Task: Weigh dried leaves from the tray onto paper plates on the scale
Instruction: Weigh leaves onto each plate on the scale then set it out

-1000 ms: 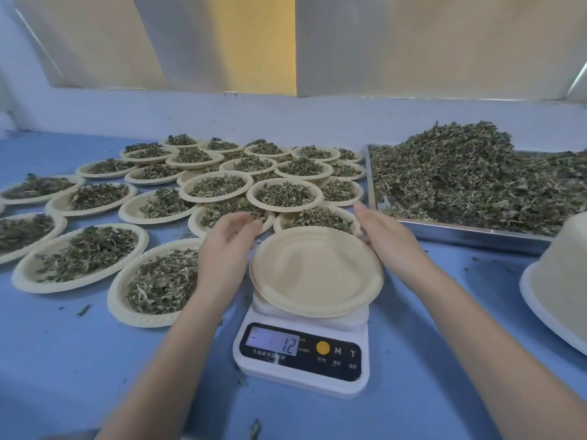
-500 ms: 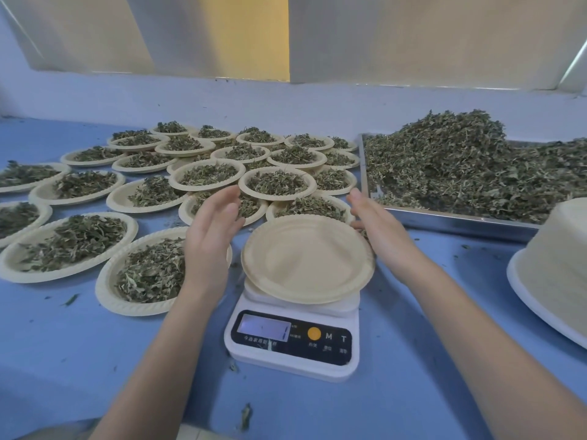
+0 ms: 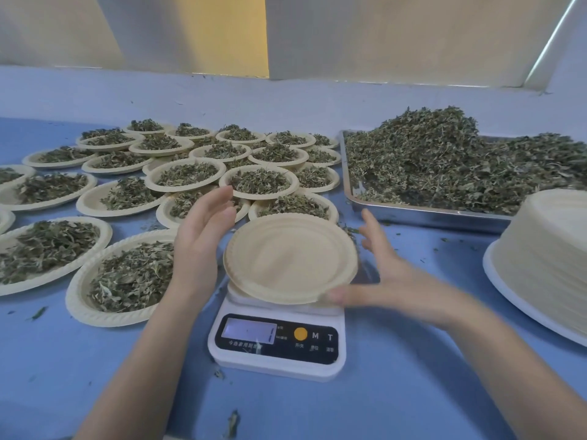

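An empty paper plate [image 3: 289, 258] rests on the white digital scale [image 3: 276, 363] in the middle. My left hand [image 3: 200, 239] stands open just off the plate's left rim, palm facing it, not touching. At the plate's right side is my right hand [image 3: 390, 277], blurred, with spread fingers and the thumb touching the near right rim. A steel tray [image 3: 428, 214] at the back right holds a tall heap of dried leaves [image 3: 444, 160].
Several paper plates filled with leaves [image 3: 127, 277] cover the blue table to the left and behind the scale. A tall stack of empty plates [image 3: 546, 249] stands at the right edge. Loose leaf bits lie scattered on the table.
My right hand has slid from the plate's far right rim toward its near right rim. My left hand has drawn slightly away from the left rim. The scale display no longer reads 12.
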### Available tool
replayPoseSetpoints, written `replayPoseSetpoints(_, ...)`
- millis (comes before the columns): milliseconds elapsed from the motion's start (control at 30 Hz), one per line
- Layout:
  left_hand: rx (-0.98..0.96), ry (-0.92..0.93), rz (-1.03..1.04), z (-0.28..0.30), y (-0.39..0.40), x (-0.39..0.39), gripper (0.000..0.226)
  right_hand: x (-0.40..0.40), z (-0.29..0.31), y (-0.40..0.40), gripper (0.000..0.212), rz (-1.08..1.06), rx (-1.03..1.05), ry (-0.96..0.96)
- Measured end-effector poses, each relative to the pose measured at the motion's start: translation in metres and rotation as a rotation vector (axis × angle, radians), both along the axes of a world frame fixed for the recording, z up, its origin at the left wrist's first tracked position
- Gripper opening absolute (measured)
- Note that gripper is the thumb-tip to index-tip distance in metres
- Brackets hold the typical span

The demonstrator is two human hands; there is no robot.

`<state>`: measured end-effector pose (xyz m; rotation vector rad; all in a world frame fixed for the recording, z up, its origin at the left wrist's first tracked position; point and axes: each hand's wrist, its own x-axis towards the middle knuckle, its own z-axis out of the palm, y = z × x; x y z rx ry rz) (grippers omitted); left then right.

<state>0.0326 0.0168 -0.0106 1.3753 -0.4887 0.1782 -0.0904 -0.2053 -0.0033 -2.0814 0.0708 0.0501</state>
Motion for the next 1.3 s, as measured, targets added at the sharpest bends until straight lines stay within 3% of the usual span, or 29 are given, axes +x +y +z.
replayPoseSetpoints(100,-0.037,0.003,0.007,-0.001,0.001,-0.002,0.04,-0.024,-0.02,0.013,0.146,-0.004,-0.101,0.036)
replayPoseSetpoints(500,-0.098,0.047,0.038,-0.007,0.007,-0.008,0.045,-0.012,-0.007,0.026,0.141,-0.018,-0.002,0.135)
replayPoseSetpoints(667,-0.08,0.035,0.038,-0.008,0.007,-0.009,0.043,-0.017,-0.012,0.017,0.146,-0.065,0.257,0.08)
replayPoseSetpoints(867,-0.002,0.008,0.006,-0.002,0.004,-0.011,0.046,-0.012,-0.011,0.011,0.136,-0.179,0.421,-0.013)
replayPoseSetpoints(967,0.131,-0.071,0.023,0.013,-0.001,-0.007,0.051,-0.004,0.002,0.002,0.123,-0.288,0.469,-0.11)
replayPoseSetpoints(1067,0.36,-0.133,-0.008,0.041,-0.02,0.003,0.053,0.016,0.022,-0.015,0.102,-0.4,0.368,-0.185)
replayPoseSetpoints(1200,0.734,-0.242,-0.169,0.074,-0.074,0.02,0.058,0.06,0.045,-0.053,0.071,-0.594,0.001,-0.255)
replayPoseSetpoints(1300,1.011,-0.34,-0.282,0.083,-0.125,0.035,0.066,0.093,0.049,-0.086,0.065,-0.704,-0.259,-0.111)
